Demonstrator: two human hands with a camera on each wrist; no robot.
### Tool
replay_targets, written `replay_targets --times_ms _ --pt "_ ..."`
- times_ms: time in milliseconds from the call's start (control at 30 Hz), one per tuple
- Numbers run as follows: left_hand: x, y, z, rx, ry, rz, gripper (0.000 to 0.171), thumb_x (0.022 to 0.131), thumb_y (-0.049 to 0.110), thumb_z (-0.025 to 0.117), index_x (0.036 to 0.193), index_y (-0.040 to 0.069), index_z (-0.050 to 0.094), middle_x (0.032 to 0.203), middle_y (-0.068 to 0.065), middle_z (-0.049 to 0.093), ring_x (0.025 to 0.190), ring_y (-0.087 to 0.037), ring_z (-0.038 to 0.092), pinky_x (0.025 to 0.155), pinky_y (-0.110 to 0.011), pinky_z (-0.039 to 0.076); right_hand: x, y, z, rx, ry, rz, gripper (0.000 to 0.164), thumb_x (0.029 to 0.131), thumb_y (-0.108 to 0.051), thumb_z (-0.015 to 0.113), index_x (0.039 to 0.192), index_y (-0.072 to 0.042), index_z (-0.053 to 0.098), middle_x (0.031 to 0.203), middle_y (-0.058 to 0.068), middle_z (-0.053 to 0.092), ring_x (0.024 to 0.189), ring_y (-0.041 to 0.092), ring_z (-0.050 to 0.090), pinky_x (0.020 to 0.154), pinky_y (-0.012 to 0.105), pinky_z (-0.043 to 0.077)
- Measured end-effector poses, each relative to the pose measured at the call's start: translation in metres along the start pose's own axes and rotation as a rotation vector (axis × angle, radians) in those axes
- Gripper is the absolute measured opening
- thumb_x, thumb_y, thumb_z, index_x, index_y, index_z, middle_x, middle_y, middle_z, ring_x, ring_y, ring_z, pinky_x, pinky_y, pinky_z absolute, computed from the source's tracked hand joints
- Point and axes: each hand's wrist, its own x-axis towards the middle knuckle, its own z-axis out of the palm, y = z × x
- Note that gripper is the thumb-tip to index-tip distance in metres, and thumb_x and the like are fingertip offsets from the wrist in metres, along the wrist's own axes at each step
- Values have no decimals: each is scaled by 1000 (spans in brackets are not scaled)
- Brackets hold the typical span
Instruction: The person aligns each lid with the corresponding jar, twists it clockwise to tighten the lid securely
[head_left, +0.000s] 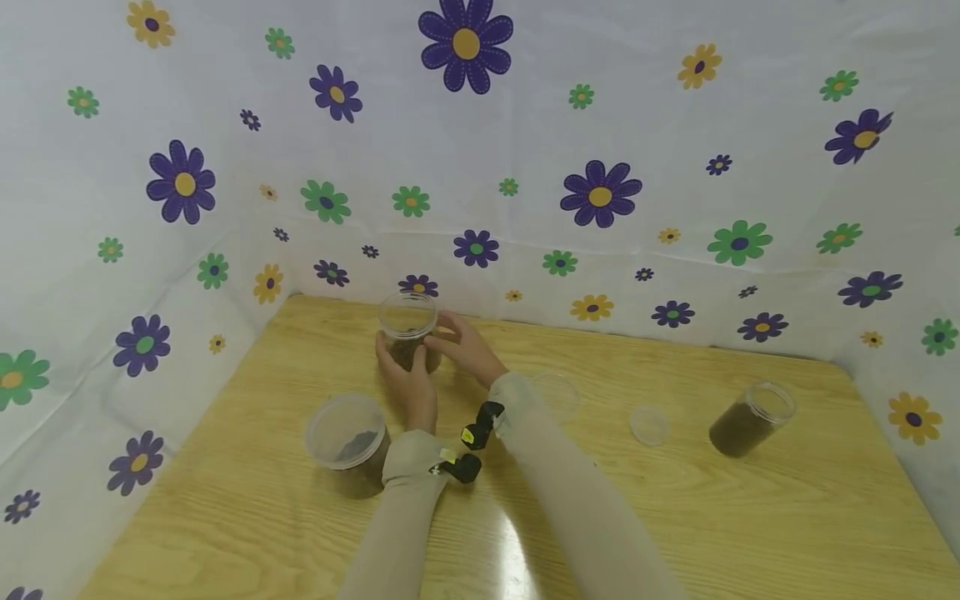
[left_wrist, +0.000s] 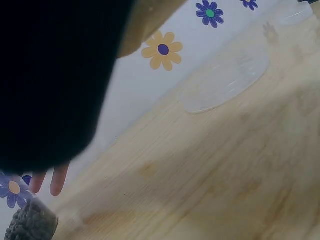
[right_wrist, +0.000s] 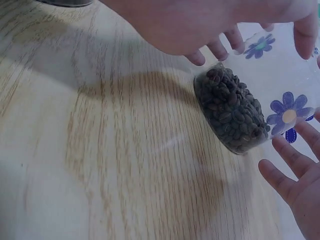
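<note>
A clear jar (head_left: pixel 407 321), part filled with coffee beans (right_wrist: pixel 230 107), stands on the table near the back wall, its open mouth up. My left hand (head_left: pixel 408 385) curves round its left and front side, thumb on the near wall. From the right, my right hand (head_left: pixel 468 346) holds the same jar, fingers about its wall. In the right wrist view the right hand (right_wrist: pixel 200 22) spans above the jar and the left hand (right_wrist: pixel 300 185) reaches in from the lower right. The left wrist view is largely blocked by a dark shape, with beans (left_wrist: pixel 31 222) at the lower left.
A wide tub (head_left: pixel 348 446) with a translucent top stands close left of my left forearm. To the right lie a large clear lid (head_left: pixel 557 397) and a small lid (head_left: pixel 649 425). A narrower jar (head_left: pixel 738 432) of dark contents stands farther right. Flowered cloth (head_left: pixel 525 150) hangs behind the table.
</note>
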Motion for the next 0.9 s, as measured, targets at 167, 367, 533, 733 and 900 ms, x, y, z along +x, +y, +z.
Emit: replay_targets --times_ms 167,367,533,733,900 --pt "-4 -1 1 3 14 28 66 90 12 59 146 19 27 151 -9 28 141 -23 25 117 -40 20 -9 -5 -4 -13 37 -2 56 92 -24 60 143 -15 37 146 10 42 132 32 44 107 45 38" --pt "-13 -3 2 120 27 50 66 88 16 62 145 20 30 147 -10 35 137 -26 33 114 -43 25 -20 -5 -9 -26 55 13 57 92 -24 60 143 -13 37 145 11 42 130 32 46 106 44 39" --pt "-27 0 1 138 -25 61 65 89 19 63 145 21 29 145 -12 36 134 -27 35 112 -44 28 -32 -1 -15 -39 66 12 58 92 -24 59 144 -13 36 146 12 41 131 33 45 107 46 38" --pt "-43 -1 1 120 -96 60 65 89 17 63 144 17 28 140 -13 36 129 -28 37 110 -45 31 -50 6 -22 -37 87 5 56 93 -23 58 144 -15 36 145 12 42 130 35 45 104 48 40" --pt "-53 -5 0 134 -131 79 65 88 16 64 143 15 28 138 -15 37 128 -30 38 109 -47 32 -66 8 -24 -30 113 11 55 93 -24 59 143 -16 37 144 12 43 129 35 46 102 51 41"
